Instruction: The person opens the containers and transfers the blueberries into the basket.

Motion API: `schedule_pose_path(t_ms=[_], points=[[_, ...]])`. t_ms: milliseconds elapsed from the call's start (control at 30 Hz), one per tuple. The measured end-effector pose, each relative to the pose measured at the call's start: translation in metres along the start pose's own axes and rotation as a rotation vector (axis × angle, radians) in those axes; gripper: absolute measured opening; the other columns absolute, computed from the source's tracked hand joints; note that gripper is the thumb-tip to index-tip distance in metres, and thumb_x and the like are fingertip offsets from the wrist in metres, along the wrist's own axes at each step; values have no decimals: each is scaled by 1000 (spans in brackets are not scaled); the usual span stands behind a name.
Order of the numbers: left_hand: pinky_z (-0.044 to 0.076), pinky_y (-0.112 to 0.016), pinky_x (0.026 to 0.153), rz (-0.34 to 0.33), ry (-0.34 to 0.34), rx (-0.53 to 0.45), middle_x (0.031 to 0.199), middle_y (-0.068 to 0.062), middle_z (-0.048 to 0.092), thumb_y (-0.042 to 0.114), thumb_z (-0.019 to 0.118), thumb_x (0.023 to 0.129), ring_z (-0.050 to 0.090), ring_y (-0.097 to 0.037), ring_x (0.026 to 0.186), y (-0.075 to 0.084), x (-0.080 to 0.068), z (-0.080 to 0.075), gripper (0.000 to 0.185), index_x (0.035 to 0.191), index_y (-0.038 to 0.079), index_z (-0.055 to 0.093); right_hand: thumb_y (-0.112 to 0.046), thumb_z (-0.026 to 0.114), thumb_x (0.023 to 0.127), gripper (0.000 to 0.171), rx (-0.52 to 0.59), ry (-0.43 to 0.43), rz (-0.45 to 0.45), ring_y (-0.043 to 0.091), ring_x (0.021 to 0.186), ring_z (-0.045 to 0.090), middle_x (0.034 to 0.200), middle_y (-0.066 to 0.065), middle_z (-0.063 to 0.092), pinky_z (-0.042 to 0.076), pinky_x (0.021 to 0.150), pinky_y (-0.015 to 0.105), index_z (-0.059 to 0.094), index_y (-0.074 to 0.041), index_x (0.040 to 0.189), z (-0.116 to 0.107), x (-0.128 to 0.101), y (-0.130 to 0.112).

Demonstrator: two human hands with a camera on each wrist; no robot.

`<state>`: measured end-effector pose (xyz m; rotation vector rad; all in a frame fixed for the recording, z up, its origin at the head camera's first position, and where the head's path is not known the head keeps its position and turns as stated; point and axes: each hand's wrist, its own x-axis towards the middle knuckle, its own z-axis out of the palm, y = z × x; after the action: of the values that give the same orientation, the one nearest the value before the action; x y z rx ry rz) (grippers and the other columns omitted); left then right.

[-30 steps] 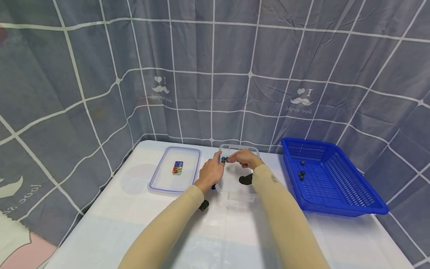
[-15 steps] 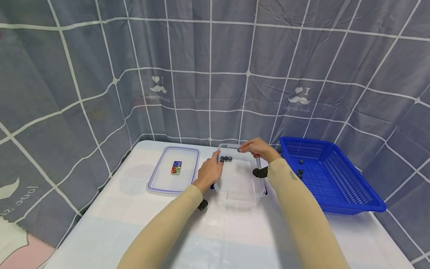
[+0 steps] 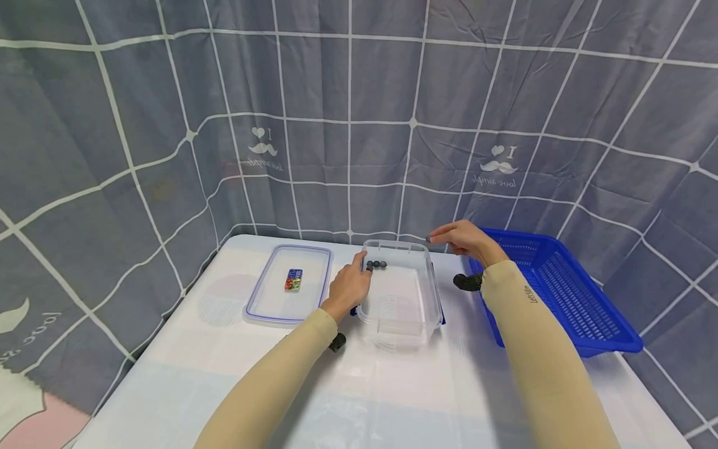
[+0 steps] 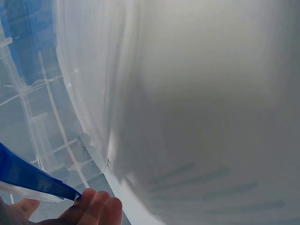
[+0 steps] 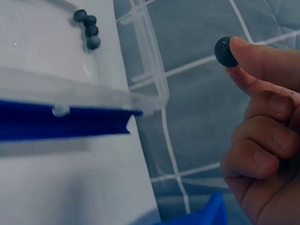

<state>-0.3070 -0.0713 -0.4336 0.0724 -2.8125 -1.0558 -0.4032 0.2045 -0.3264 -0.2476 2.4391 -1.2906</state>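
A clear plastic container with blue side latches stands on the white table. Inside, near its far left corner, several blueberries sit in a row. My left hand holds the container's left side; in the left wrist view its fingers lie against a blue latch. Between the thumb and index finger of my right hand is one blueberry, past the container's far right corner, with the other fingers curled in.
To the left lies the container's lid with a colourful label on it. A blue plastic basket stands at the right, partly behind my right arm. A grey checked curtain hangs behind the table.
My right hand has moved right and up, out of the container towards the basket, with a blueberry pinched. The blueberries in the container show uncovered in their row. My left hand has stayed put.
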Motion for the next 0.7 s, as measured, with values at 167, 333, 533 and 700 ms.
schedule_pose_path(t_ms=[167, 333, 533, 700], points=[[51, -50, 77, 5, -1, -5, 130, -16, 62, 37, 39, 106, 64, -35, 109, 0, -1, -1, 53, 158, 30, 32, -25, 69, 96, 53, -12, 25, 5, 11, 47, 27, 53, -8, 32, 31, 53, 28, 57, -3, 142, -22, -10, 13], [50, -47, 73, 0, -11, -5, 128, -16, 62, 37, 39, 106, 64, -33, 105, 0, -2, 0, 53, 158, 31, 32, -25, 68, 97, 56, -9, 44, 11, 10, 49, 27, 54, -8, 30, 31, 55, 28, 53, 2, 143, -42, -23, 33], [50, -47, 74, 5, -11, -13, 129, -17, 62, 37, 40, 106, 64, -33, 104, 0, -2, -1, 53, 158, 30, 33, -28, 67, 97, 58, -18, 65, 55, 10, 49, 29, 54, -8, 33, 32, 55, 29, 52, 3, 144, -64, -42, 57], [51, -49, 75, 5, -7, -15, 130, -17, 62, 36, 40, 106, 64, -34, 106, 1, -2, -2, 53, 158, 29, 33, -25, 64, 99, 56, -10, 74, 85, 7, 48, 30, 53, -11, 36, 33, 52, 27, 50, 8, 143, -77, -53, 81]])
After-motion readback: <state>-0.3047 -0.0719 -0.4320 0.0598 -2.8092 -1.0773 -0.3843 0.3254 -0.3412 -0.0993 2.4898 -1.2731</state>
